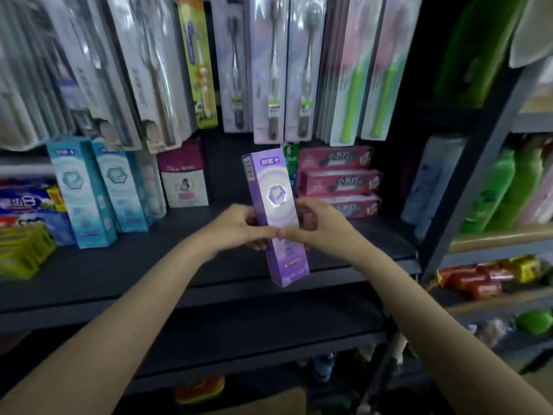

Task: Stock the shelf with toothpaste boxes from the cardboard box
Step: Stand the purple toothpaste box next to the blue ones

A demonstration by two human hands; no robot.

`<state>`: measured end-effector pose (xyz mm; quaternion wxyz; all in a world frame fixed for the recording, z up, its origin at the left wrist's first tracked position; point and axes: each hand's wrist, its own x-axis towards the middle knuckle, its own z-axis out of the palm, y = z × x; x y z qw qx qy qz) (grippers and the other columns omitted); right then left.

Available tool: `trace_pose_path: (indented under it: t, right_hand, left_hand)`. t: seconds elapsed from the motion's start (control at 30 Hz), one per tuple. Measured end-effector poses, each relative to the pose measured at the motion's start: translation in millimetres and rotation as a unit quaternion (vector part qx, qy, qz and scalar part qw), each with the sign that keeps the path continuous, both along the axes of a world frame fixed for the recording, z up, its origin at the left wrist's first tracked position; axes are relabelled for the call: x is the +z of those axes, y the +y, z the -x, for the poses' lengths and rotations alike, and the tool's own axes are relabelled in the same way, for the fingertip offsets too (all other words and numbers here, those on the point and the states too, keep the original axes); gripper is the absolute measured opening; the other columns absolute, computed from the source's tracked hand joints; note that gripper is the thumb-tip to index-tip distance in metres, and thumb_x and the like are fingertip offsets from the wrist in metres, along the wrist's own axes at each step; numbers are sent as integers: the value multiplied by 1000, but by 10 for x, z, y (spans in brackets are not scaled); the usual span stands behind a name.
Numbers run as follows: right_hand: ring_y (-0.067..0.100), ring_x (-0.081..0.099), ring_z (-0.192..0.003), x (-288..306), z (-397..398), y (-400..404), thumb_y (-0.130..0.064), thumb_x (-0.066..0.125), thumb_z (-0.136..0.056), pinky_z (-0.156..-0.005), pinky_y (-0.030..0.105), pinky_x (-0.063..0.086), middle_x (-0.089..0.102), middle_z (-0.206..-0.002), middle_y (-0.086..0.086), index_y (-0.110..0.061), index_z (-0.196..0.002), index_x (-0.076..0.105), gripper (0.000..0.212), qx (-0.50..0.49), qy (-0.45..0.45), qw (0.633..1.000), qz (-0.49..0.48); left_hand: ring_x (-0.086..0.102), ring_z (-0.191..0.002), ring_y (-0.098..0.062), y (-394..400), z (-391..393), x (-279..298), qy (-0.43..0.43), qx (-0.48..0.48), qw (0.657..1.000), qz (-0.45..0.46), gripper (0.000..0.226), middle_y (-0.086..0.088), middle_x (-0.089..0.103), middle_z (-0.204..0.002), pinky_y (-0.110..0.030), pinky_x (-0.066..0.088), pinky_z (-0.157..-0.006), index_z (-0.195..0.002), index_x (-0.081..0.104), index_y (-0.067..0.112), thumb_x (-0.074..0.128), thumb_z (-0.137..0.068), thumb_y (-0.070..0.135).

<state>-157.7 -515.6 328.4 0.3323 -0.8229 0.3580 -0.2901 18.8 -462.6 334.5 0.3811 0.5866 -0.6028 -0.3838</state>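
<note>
Bare shelf [179, 265] gap between pink-white box [184, 178] and seemingly stacked pink boxes [339, 182].

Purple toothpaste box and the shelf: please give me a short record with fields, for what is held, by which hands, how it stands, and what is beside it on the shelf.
held item: purple toothpaste box
left hand: grips the box's left side
right hand: grips the box's right side
orientation: upright, slightly tilted
position: in front of the dark shelf, over a bare gap
left neighbours: upright teal toothpaste boxes
right neighbours: stacked pink toothpaste boxes
above: hanging toothbrush packs
</note>
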Motion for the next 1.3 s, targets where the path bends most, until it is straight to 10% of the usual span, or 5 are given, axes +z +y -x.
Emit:
trace_pose_path:
  t: [0.53,0.67,0.83,1.0,1.3]
  right_hand:
    - [13,65,-78,-230,-1609,168,-20,71,-81,-70,22,54,63,-117,2,-16,-126,42,55,127,-7,991,-34]
    - [-2,64,-64,-233,-2205,227,-21,72,-79,-47,11,45,63,-116,8,-11,-123,47,52,137,22,990,-39]
    - [34,57,-110,-234,-2817,251,-15,70,-83,-89,37,49,58,-122,20,0,-123,44,50,91,21,994,-49]
    - [36,54,-112,-223,-3077,163,-14,63,-88,-89,36,44,55,-123,23,3,-124,41,46,29,32,998,-39]
    - [36,49,-116,-155,-3241,87,-16,57,-92,-95,37,40,42,-131,22,5,-128,39,45,-21,62,998,2]
  left_hand:
    - [62,-63,-3,458,-1410,-136,-26,114,992,-40,21,-2,68,-87,-15,49,-59,-101,61,15,65,-83,5]
    - [63,-82,-11,660,-1833,-120,4,161,986,-45,27,-1,67,-100,-18,55,-67,-103,60,17,63,-83,0]
    - [58,-82,-17,753,-2193,-195,-3,352,933,75,27,-12,58,-106,-12,53,-59,-110,55,-1,57,-84,-8]
    - [54,-101,-22,818,-2317,-328,-80,355,930,60,29,-7,54,-108,-37,53,-80,-115,55,-2,55,-86,-7]
    - [54,-94,-20,841,-2315,-541,-37,349,935,55,29,-7,53,-108,-16,52,-59,-116,53,-3,52,-87,-8]
